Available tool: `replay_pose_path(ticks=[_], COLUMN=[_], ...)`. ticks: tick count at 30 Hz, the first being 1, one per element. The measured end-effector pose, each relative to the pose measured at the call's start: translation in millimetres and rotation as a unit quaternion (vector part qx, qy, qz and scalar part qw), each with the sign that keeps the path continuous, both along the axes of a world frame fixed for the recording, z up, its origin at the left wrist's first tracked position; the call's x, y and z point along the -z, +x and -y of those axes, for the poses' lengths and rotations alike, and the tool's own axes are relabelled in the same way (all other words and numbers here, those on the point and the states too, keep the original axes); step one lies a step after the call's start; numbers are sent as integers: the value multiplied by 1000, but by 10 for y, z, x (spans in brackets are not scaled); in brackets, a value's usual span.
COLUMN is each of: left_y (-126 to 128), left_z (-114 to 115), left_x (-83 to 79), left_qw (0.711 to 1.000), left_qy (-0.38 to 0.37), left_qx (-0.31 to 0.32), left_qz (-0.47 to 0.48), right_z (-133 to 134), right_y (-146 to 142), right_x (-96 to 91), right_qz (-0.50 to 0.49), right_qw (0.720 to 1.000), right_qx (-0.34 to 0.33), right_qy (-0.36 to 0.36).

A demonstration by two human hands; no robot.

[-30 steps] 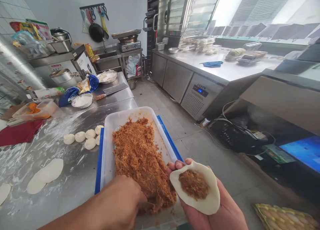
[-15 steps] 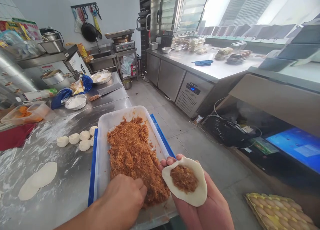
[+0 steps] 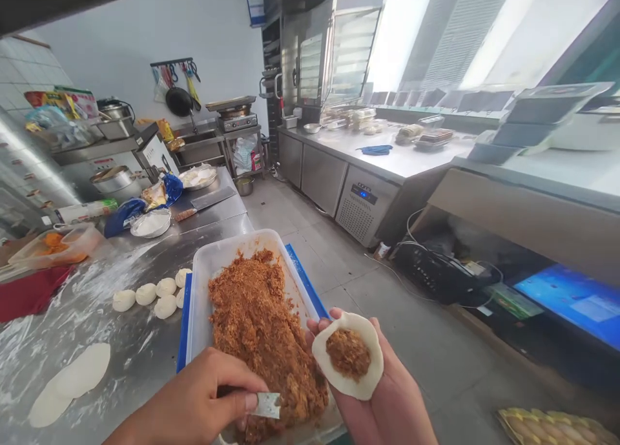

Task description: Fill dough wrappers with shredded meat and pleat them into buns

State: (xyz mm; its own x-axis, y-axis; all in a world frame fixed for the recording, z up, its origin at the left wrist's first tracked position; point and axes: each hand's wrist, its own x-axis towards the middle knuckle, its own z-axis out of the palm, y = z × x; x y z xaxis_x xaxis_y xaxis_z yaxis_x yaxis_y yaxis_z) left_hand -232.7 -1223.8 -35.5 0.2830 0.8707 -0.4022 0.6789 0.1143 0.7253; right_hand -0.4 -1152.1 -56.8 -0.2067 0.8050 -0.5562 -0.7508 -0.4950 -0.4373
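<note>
My left hand (image 3: 213, 393) is closed, thumb against fingers, around a small flat metal filling spatula (image 3: 268, 405). Its pale blade sticks out over the near end of the reddish-brown minced filling (image 3: 261, 322). That filling lies heaped in a translucent plastic tub (image 3: 202, 264) with blue edges on both sides. Cupped palm up to the right of the tub, my right hand (image 3: 394, 393) holds a round dough wrapper (image 3: 334, 374), its edge raised unevenly. A mound of filling (image 3: 349, 353) rests in the wrapper's middle.
Several pleated buns (image 3: 166, 306) sit left of the tub. Overlapping dough rounds (image 3: 82, 374) lie on the floured steel table (image 3: 130, 387). Farther back are a cleaver (image 3: 213, 199) and a bowl of flour (image 3: 151, 223). An egg tray (image 3: 557, 425) is at the lower right.
My left hand has come up out of the filling, and the spatula blade now shows. My right hand still holds the filled wrapper. The view has tilted upward.
</note>
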Motion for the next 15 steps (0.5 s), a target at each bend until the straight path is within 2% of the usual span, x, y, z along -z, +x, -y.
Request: replay_pose_path(ticks=[3, 5, 7, 10, 12, 15], left_y=[-45, -41, -18, 25, 64, 174], left_z=[82, 85, 61, 73, 153, 331], left_x=[-75, -102, -114, -47, 76, 296], left_qw=[997, 995, 995, 978, 946, 867], left_qy=[-36, -32, 22, 152, 249, 373], left_qx=[-70, -94, -93, -75, -59, -33], left_qz=[15, 0, -39, -123, -201, -329], right_z=[-10, 22, 86, 203, 264, 309], right_y=[-171, -319, -443, -538, -551, -538], right_x=[-5, 17, 52, 119, 162, 199], right_qz=[-11, -48, -88, -109, -115, -150], right_qw=[999, 996, 990, 987, 987, 982], right_qx=[-25, -66, -102, -115, -113, -111], right_qy=[38, 34, 32, 34, 18, -8])
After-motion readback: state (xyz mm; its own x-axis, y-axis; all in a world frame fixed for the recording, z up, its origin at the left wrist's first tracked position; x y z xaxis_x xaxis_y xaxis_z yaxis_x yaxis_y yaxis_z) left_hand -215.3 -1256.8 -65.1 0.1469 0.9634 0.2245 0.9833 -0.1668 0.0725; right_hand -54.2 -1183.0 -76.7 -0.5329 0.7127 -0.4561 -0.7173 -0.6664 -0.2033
